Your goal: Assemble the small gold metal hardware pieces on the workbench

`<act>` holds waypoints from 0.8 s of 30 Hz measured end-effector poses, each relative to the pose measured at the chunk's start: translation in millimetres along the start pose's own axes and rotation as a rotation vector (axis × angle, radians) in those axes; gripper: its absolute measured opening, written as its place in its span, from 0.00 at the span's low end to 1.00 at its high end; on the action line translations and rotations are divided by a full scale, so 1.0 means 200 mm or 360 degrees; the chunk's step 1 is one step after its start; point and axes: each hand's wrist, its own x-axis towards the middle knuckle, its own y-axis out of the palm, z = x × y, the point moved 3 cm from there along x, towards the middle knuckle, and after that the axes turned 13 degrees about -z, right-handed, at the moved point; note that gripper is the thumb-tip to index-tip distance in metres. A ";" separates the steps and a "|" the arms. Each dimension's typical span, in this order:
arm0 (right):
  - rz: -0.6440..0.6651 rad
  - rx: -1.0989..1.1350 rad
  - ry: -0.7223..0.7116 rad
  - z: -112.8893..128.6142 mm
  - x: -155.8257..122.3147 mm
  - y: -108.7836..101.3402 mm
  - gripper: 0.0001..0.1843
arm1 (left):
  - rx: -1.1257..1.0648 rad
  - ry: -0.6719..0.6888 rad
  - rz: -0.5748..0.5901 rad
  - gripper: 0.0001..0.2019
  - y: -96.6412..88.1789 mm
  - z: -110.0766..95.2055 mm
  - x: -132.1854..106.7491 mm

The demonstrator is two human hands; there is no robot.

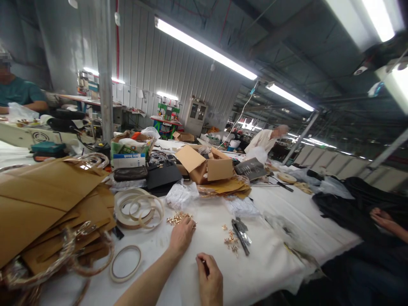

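Note:
My left hand (183,235) reaches to a pile of small gold-coloured metal fittings (174,218) on the white-covered table (165,270). Its fingers are bent together and touch the pile; whatever they may hold is hidden. Nearer to me, my right hand (211,276) is closed above the table, thumb against curled fingers. I cannot make out what is between them. To its right lies a smaller, scattered group of gold-coloured fittings (230,241). A dark-handled tool (240,238) lies beside that group, along with shiny flat pieces.
Rolls of tape (140,208) and a single tape ring (126,263) lie on the left, by stacked brown sheets (47,199) and wrapped handles (60,259). Behind are a plastic bag (181,194) and an open cardboard box (204,168). A co-worker's hand (381,217) is at right.

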 end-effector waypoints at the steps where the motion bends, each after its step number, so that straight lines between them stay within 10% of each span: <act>1: -0.0006 0.0007 0.0008 0.00 0.00 0.00 0.21 | -0.0049 0.0015 -0.0011 0.06 -0.01 -0.01 -0.01; 7: -0.0164 0.0112 0.0148 -0.02 0.02 -0.05 0.19 | -0.0465 0.0105 -0.0029 0.05 -0.10 -0.07 -0.23; 12: -0.0216 0.0451 0.0684 -0.04 0.05 -0.03 0.24 | -0.0850 0.0065 -0.0010 0.04 -0.19 -0.11 -0.39; 24: -0.0044 0.1378 0.1262 -0.02 0.03 0.05 0.16 | -0.0959 0.0060 0.0079 0.08 -0.23 -0.13 -0.41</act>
